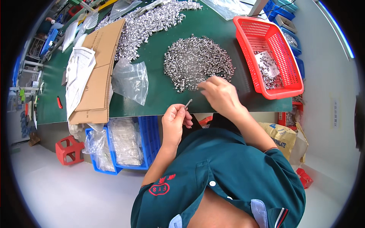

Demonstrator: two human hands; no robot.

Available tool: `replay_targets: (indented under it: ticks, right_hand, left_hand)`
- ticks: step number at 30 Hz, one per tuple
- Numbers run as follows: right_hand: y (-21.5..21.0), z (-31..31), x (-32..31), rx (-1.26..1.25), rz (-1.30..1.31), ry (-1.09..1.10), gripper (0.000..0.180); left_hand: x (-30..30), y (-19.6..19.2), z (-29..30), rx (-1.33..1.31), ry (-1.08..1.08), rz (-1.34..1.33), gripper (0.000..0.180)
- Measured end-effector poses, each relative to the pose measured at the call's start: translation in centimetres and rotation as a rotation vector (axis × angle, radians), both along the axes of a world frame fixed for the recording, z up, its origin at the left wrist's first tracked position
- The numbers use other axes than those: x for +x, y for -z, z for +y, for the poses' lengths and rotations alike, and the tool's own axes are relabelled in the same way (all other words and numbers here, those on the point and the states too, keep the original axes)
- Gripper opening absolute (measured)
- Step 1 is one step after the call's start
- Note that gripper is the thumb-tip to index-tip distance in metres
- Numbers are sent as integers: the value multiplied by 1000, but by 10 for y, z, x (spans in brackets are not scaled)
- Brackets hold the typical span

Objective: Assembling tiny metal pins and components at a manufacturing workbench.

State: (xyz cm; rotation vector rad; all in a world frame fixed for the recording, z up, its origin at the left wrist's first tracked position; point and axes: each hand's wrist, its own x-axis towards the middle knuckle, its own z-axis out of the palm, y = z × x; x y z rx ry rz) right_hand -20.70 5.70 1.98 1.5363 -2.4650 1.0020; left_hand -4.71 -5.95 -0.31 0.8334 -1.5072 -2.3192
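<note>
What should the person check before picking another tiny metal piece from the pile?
1. Left hand has a firm grip on the small metal pin: ok, pinched at the fingertips.
2. Right hand reaches the near pile of metal parts: ok, fingers at its edge.
3. Right hand holds a part already: cannot tell, fingers hide it.
4. Red basket within reach and has room: ok, only partly filled.
5. Clear plastic bag out of the way: ok, it lies left of the pile.
</note>
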Motion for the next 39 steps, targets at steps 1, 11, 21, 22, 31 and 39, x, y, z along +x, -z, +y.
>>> replay_targets:
  ticks: [1, 11, 21, 22, 31, 39]
  right_hand:
    - [-1, 2, -4, -18, 11, 53, 19]
    - [-2, 50, -8, 86, -188, 172, 13]
    - [1, 50, -1, -39, -359, 128, 12]
    - [-5, 48, 4, -126, -804, 116, 11]
    - [-1, 46, 13, -382, -1730, -21, 9]
    - [-13, 53, 5, -422, -1743, -43, 7]
  left_hand:
    - [1, 1, -1, 3, -8, 2, 13]
    - [-3, 4, -2, 40, 43, 30, 13]
    - [-7, -1, 10, 13, 119, 16, 13]
    - [-7, -2, 12, -2, 138, 10, 14]
    - [-14, -7, 22, -155, 207, -17, 14]
    - [-27, -25, 25, -166, 241, -4, 14]
